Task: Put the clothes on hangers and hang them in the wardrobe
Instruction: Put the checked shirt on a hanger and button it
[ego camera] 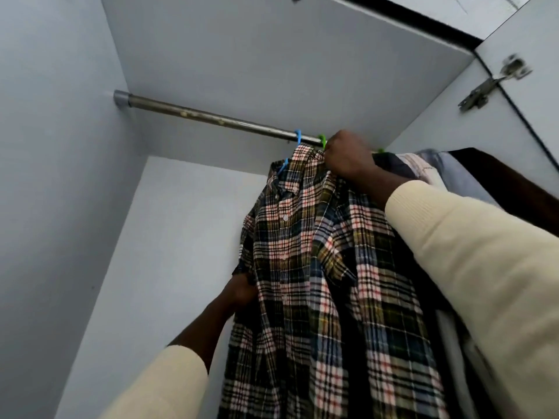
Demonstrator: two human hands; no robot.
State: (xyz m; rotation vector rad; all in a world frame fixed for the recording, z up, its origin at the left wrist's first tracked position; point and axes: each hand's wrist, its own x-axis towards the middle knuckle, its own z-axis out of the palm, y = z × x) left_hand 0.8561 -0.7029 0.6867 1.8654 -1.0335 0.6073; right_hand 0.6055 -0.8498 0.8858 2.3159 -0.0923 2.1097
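Right hand fingers: curled and clamped on the collar and shoulder of the plaid shirt, just under the rail; the fingertips themselves are hidden behind the fist.
Right hand (348, 155): raised high, knuckles toward the camera, touching the shirt's top edge beside the green hanger hook.
Left hand fingers: cannot tell how they lie; they are tucked behind the shirt's front edge.
Left hand (242, 290): lower down, against the left side of the shirt at about mid-height, partly covered by cloth.
Sleeves: both arms wear a cream knitted sleeve (472, 273), pushed back from the wrists.
Plaid shirt (326, 282): hangs from the rail on a blue hanger (295, 146), buttoned front facing left, tail running out of the bottom of the view.
Green hanger (322, 140): hook over the rail, just right of the blue one, touching the right hand.
Rail (211, 117): metal bar across the wardrobe, bare on its left half.
Other clothes (447, 173): dark and pale garments packed to the right of the shirt.
Wardrobe (75, 207): pale grey panels; a door hinge (490, 84) at upper right.
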